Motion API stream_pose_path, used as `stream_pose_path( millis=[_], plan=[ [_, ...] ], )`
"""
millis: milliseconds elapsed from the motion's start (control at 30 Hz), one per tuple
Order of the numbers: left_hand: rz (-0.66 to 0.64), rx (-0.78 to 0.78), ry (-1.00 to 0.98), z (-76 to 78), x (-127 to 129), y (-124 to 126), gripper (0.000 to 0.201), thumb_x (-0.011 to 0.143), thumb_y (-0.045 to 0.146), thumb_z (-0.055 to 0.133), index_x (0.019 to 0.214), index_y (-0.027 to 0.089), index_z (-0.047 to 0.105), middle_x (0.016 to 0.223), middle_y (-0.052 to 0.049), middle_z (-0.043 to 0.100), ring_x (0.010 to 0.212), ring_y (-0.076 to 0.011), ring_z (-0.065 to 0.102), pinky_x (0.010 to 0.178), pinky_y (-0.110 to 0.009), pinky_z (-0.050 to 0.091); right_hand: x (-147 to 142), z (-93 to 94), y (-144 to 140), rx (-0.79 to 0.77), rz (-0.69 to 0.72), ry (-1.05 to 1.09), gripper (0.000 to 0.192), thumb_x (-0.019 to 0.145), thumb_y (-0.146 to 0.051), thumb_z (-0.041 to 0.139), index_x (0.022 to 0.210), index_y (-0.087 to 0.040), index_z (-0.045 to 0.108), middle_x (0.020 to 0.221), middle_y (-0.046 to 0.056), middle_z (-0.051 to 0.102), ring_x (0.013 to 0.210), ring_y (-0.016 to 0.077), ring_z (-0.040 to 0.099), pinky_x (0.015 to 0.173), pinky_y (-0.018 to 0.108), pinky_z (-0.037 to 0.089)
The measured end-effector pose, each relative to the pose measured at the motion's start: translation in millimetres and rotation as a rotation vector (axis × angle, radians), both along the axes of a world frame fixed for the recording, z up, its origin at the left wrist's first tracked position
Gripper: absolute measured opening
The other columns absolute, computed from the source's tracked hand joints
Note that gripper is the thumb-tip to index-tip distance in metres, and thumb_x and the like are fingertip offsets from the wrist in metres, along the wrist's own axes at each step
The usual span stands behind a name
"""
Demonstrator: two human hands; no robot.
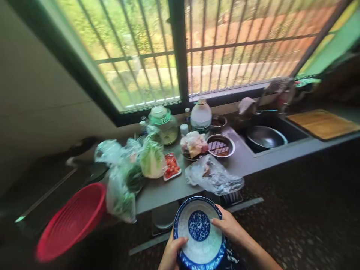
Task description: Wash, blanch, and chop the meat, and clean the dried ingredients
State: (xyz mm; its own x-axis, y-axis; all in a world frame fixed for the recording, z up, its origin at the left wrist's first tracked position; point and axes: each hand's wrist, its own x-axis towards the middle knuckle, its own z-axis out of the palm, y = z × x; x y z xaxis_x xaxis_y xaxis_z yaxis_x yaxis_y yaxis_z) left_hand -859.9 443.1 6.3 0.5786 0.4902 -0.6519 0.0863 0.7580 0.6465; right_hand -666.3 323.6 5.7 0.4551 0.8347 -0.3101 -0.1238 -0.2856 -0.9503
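Note:
I hold a blue and white patterned bowl with both hands at the bottom middle of the view, below the front edge of the grey kitchen counter. My left hand grips its lower left rim, thumb inside. On the right rim sits my right hand, thumb over the edge. The bowl looks empty and tilts toward me.
On the counter lie bagged greens, a cabbage, a tray of chopped red food, a crumpled plastic bag, bowls, jars and a white jug. A red basket hangs off at left. A sink with a wok and a cutting board are at right.

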Motion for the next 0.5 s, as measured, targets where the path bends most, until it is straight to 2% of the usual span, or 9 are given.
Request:
stream_pose_path(
  millis=[100,200,333,500],
  plan=[
    [-0.104,-0.047,-0.088,20.3,37.4,-15.5,0.076,0.052,0.023,0.067,0.125,0.015,0.046,0.109,-0.014,0.061,0.104,-0.0345,0.054,0.089,-0.043,0.04,27.8,50.8,-41.5,0.044,0.003,-0.067,0.059,0.07,-0.042,0.062,0.123,-0.019,0.049,0.115,0.008,0.059,0.102,0.0246,0.055,0.09,0.036,0.042],
    [-0.221,-0.053,-0.155,32.4,99.1,-46.4,0.077,0.053,0.024,0.072,0.125,0.017,0.046,0.111,-0.014,0.06,0.106,-0.0352,0.053,0.091,-0.044,0.038,69.5,79.0,-93.2,0.02,-0.092,-0.141,0.06,0.074,-0.047,0.058,0.126,-0.018,0.046,0.118,0.008,0.057,0.104,0.0238,0.054,0.091,0.035,0.041],
    [-0.316,-0.047,-0.228,31.8,213.3,-104.8,0.074,0.057,0.026,0.072,0.125,0.017,0.045,0.108,-0.015,0.061,0.102,-0.0332,0.055,0.089,-0.043,0.04,157.6,84.8,-160.0,-0.058,-0.243,-0.218,0.058,0.077,-0.055,0.05,0.121,-0.018,0.05,0.111,0.008,0.061,0.101,0.0242,0.055,0.089,0.036,0.042],
    [-0.396,0.037,-0.196,17.5,366.7,-161.3,0.068,0.052,0.007,0.065,0.118,0.013,0.049,0.091,-0.011,0.067,0.084,-0.0273,0.062,0.076,-0.036,0.046,301.7,81.2,-220.5,-0.028,-0.28,-0.213,0.056,0.078,-0.061,0.043,0.113,-0.019,0.055,0.104,0.007,0.063,0.094,0.0223,0.057,0.084,0.035,0.044]
  ],
)
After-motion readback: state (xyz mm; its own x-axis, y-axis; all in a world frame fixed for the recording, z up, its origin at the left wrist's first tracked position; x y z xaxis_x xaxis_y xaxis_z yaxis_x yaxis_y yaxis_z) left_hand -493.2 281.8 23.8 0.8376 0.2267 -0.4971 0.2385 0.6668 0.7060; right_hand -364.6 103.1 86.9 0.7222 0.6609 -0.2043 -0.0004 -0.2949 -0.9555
